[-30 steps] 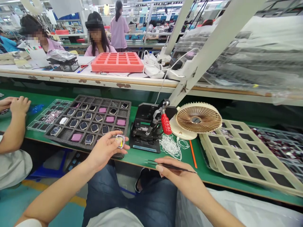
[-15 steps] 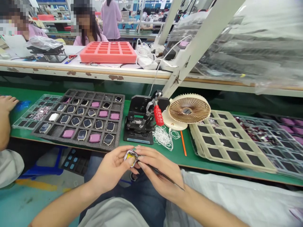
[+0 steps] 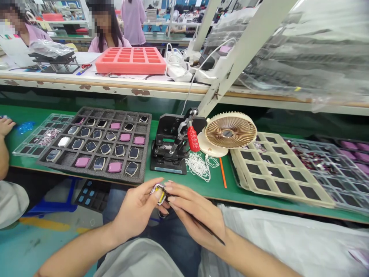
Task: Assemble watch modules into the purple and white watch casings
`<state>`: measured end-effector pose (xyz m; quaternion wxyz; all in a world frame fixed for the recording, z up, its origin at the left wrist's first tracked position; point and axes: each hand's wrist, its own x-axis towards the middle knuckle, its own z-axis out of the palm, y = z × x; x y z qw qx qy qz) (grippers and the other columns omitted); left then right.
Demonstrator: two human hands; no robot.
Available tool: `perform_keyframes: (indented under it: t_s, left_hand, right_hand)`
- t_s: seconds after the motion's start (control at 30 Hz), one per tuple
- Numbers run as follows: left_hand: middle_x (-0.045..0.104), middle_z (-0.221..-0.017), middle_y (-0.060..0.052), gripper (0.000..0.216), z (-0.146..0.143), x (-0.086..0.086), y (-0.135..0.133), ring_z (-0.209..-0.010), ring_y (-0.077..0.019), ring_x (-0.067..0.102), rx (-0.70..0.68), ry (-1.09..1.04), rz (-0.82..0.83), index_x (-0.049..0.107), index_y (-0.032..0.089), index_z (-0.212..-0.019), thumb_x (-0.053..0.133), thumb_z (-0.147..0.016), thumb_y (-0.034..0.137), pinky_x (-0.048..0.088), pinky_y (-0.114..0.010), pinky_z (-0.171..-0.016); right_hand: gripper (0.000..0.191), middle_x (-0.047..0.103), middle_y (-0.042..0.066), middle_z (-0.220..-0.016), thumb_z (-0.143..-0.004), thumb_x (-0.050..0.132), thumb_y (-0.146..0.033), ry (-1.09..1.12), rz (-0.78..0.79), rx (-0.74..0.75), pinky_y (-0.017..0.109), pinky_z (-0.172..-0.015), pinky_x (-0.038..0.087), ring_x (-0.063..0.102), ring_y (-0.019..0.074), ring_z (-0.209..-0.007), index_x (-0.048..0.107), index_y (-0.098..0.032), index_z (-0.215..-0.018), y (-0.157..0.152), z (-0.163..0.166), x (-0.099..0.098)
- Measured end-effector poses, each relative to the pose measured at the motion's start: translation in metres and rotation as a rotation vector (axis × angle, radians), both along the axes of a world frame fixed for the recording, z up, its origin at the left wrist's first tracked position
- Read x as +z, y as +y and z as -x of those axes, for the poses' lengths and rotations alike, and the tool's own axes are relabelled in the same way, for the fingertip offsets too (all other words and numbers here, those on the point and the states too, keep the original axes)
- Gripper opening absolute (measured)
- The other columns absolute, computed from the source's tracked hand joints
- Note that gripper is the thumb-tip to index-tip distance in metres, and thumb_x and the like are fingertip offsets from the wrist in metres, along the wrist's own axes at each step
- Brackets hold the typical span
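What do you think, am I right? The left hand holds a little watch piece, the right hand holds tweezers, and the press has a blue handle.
Not quite. The head view shows the press has a red handle, not blue. The left hand does hold the watch piece, the right hand the tweezers.

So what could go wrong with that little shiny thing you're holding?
The left hand only pinches the watch case, out past the green bench, so it might slip and fall. The thin tweezers in the right hand point right at it, so they might scratch it or poke a finger.
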<state>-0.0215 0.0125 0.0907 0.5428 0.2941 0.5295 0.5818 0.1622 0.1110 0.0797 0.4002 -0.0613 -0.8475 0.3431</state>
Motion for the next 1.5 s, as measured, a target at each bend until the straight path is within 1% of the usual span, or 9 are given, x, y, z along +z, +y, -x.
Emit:
perform_keyframes:
  t_s: [0.2, 0.43, 0.67, 0.93, 1.0, 1.1, 1.2, 1.3, 1.5]
  left_hand:
    - [0.083, -0.104, -0.008, 0.053, 0.002, -0.001, -0.003, -0.074, -0.0231, 0.080, -0.005, 0.031, 0.020, 0.075, 0.025, -0.132, 0.081, -0.087, 0.053, 0.071, -0.040, -0.077]
    - [0.084, -0.104, -0.008, 0.059, 0.004, -0.004, -0.005, -0.079, -0.0217, 0.080, -0.022, 0.047, 0.037, 0.068, 0.016, -0.141, 0.076, -0.092, 0.048, 0.070, -0.039, -0.084]
    - [0.083, -0.113, -0.007, 0.053, 0.004, -0.011, -0.006, -0.087, -0.0224, 0.080, -0.039, 0.075, 0.028, 0.067, 0.019, -0.143, 0.073, -0.096, 0.042, 0.069, -0.038, -0.087]
    - [0.080, -0.124, -0.009, 0.043, 0.004, -0.018, -0.010, -0.095, -0.0248, 0.081, 0.043, 0.366, 0.002, 0.072, 0.022, -0.139, 0.070, -0.097, 0.034, 0.068, -0.034, -0.088]
    - [0.081, -0.121, -0.009, 0.044, 0.004, -0.017, -0.009, -0.095, -0.0248, 0.081, 0.030, 0.306, 0.019, 0.072, 0.021, -0.139, 0.071, -0.096, 0.035, 0.068, -0.035, -0.088]
    - [0.082, -0.115, -0.010, 0.051, 0.004, -0.014, -0.006, -0.095, -0.0251, 0.080, -0.004, 0.094, 0.047, 0.070, 0.018, -0.140, 0.074, -0.094, 0.041, 0.069, -0.038, -0.088]
    - [0.082, -0.116, -0.012, 0.060, 0.003, -0.011, -0.003, -0.095, -0.0263, 0.080, 0.018, -0.052, 0.068, 0.070, 0.015, -0.138, 0.081, -0.088, 0.046, 0.070, -0.039, -0.083]
    - [0.082, -0.117, -0.012, 0.061, 0.002, -0.011, -0.003, -0.094, -0.0252, 0.080, 0.035, -0.074, 0.068, 0.071, 0.015, -0.136, 0.084, -0.085, 0.047, 0.070, -0.038, -0.082]
    - [0.083, -0.113, -0.009, 0.054, 0.001, -0.019, -0.006, -0.087, -0.0216, 0.080, 0.022, 0.019, 0.043, 0.070, 0.018, -0.139, 0.078, -0.092, 0.043, 0.069, -0.036, -0.086]
  right_hand:
    - [0.055, 0.068, 0.010, -0.143, -0.096, 0.061, 0.003, -0.070, -0.037, 0.002, 0.048, -0.116, 0.056, 0.065, 0.0270, -0.135, 0.063, -0.024, -0.145, -0.001, -0.001, 0.002]
    - [0.050, 0.069, 0.014, -0.141, -0.094, 0.062, 0.007, -0.056, -0.067, 0.019, 0.048, -0.119, 0.054, 0.063, 0.0285, -0.137, 0.067, -0.015, -0.138, 0.000, 0.001, 0.001]
    - [0.052, 0.068, 0.016, -0.142, -0.093, 0.062, 0.009, -0.060, -0.082, 0.024, 0.046, -0.119, 0.054, 0.063, 0.0279, -0.137, 0.065, -0.012, -0.140, 0.000, 0.001, 0.000]
    - [0.052, 0.065, 0.017, -0.145, -0.093, 0.061, 0.009, -0.093, -0.153, 0.044, 0.049, -0.120, 0.053, 0.060, 0.0276, -0.139, 0.063, -0.012, -0.141, 0.001, 0.003, -0.002]
    - [0.052, 0.065, 0.017, -0.145, -0.093, 0.059, 0.009, -0.097, -0.154, 0.059, 0.049, -0.120, 0.053, 0.060, 0.0274, -0.139, 0.062, -0.011, -0.142, 0.002, 0.002, -0.005]
    - [0.052, 0.064, 0.017, -0.146, -0.094, 0.059, 0.008, -0.094, -0.169, 0.064, 0.051, -0.121, 0.052, 0.060, 0.0278, -0.140, 0.061, -0.011, -0.143, 0.002, 0.001, -0.009]
    - [0.051, 0.065, 0.017, -0.145, -0.094, 0.061, 0.007, -0.083, -0.187, 0.031, 0.051, -0.121, 0.052, 0.060, 0.0281, -0.140, 0.062, -0.011, -0.142, 0.001, 0.002, -0.011]
    - [0.052, 0.067, 0.016, -0.143, -0.093, 0.062, 0.007, -0.074, -0.174, 0.023, 0.050, -0.120, 0.053, 0.062, 0.0275, -0.137, 0.062, -0.011, -0.141, 0.000, 0.003, -0.011]
    - [0.053, 0.068, 0.015, -0.142, -0.093, 0.062, 0.008, -0.076, -0.142, 0.035, 0.047, -0.119, 0.055, 0.063, 0.0269, -0.137, 0.063, -0.013, -0.142, 0.001, 0.004, -0.009]
